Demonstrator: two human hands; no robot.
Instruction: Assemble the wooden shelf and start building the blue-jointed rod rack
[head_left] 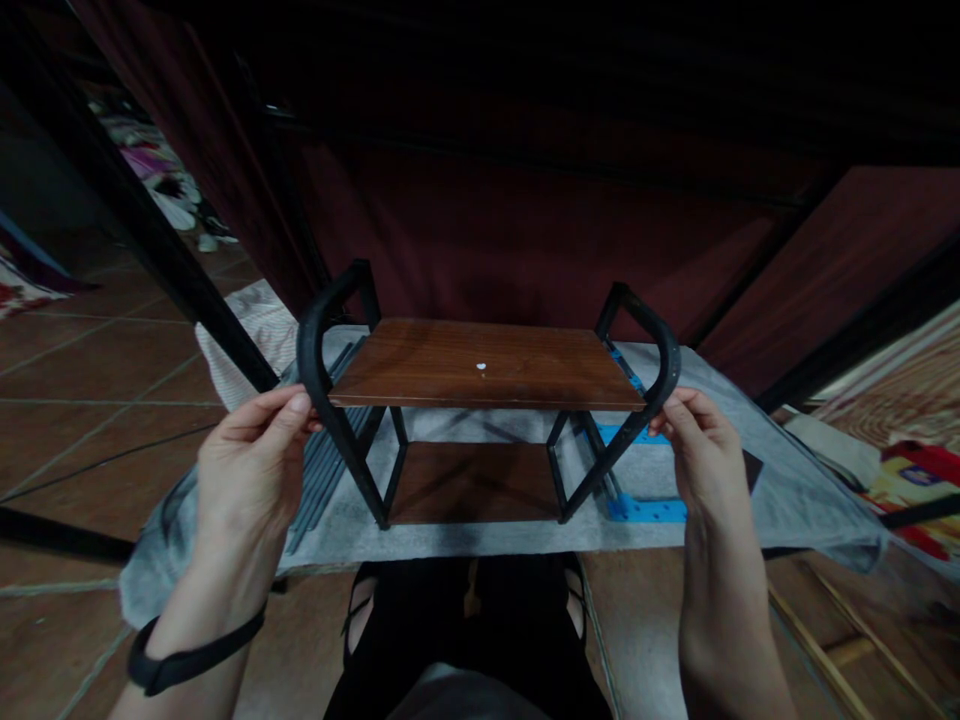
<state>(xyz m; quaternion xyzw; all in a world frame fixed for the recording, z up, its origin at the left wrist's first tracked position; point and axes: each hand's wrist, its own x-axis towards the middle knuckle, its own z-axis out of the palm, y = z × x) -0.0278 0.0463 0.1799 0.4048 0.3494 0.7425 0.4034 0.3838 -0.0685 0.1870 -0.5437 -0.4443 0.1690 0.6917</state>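
Observation:
A small two-tier rack stands upright in front of me, with a brown wood-grain upper board [420, 360] and a matching lower board [472, 485]. Black tube side frames curve up past the upper board at both ends. My left hand [244, 470] pinches the left side frame [309, 345] between thumb and fingers, level with the upper board's front edge. On the other end, my right hand [705, 450] grips the right side frame [666, 350] in a similar pinch; some fingertips are hidden behind the tube. A small white spot [481, 366] shows on the upper board.
Grey cloth [525, 540] covers the low surface under the rack. Several thin dark rods [319, 490] lie at the left; blue perforated strips [649, 510] lie at the right. A dark red panel [525, 240] rises behind. Black bars slant at both sides, and a wooden frame [847, 650] lies lower right.

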